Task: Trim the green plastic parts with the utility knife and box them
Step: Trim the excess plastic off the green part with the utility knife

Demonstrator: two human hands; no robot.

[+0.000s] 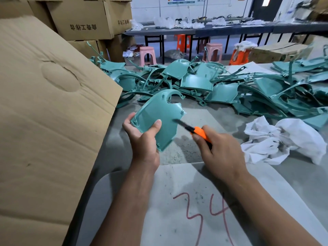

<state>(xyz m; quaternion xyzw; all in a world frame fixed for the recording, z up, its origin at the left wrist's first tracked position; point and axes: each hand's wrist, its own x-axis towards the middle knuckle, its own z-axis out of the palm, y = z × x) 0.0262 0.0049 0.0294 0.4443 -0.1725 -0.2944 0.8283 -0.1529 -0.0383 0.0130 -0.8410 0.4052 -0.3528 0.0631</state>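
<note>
My left hand (142, 137) grips a curved green plastic part (159, 112) by its lower left edge and holds it up above the floor. My right hand (221, 148) is closed around an orange utility knife (198, 131). The knife's dark blade touches the part's right edge. Behind the part, a large heap of green plastic parts (221, 84) lies spread over the floor. A big cardboard box flap (49, 112) rises at the left, right beside my left hand.
A grey surface marked with a red "34" (200, 206) lies under my forearms. Crumpled white cloth (284, 141) sits at the right. Stacked cartons (81, 20) stand at the back left. Pink and orange stools (148, 54) and a long dark table (230, 29) fill the background.
</note>
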